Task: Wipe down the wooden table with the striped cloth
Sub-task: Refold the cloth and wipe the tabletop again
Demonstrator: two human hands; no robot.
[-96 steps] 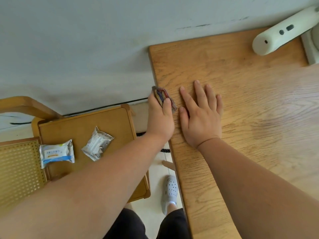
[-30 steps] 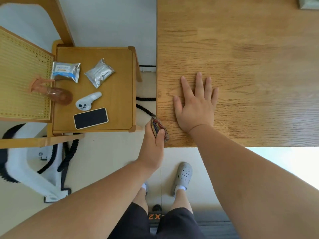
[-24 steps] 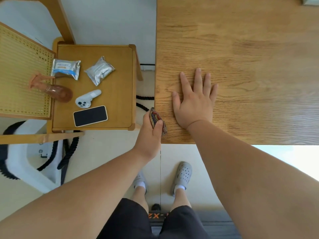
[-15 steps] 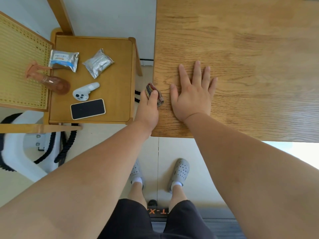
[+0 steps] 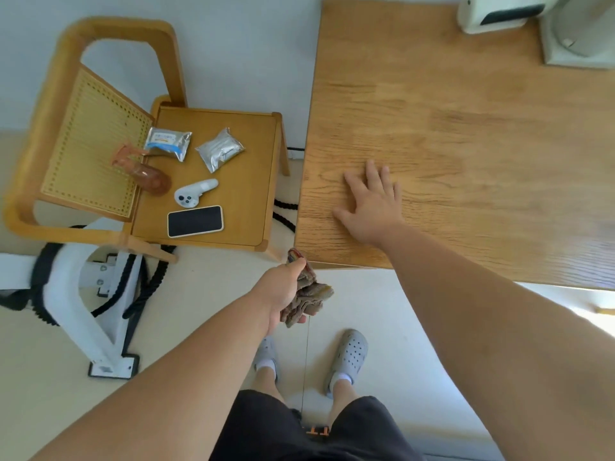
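The wooden table (image 5: 466,134) fills the upper right. My right hand (image 5: 371,204) lies flat on it near its front left corner, fingers spread. My left hand (image 5: 283,291) grips the bunched striped cloth (image 5: 307,289) in the air just below and in front of that corner, off the tabletop. Part of the cloth is hidden inside my palm.
A wooden chair (image 5: 213,174) stands left of the table; on its seat lie a phone (image 5: 194,221), a white controller (image 5: 194,193), two foil packets (image 5: 219,148) and a brown spray bottle (image 5: 146,174). White devices (image 5: 499,11) sit at the table's far right. A white frame (image 5: 83,311) and black cables are on the floor.
My left hand has pulled the cloth back along the table's left edge and off past the front corner. The right hand stays flat on the table. The head view has shifted back.
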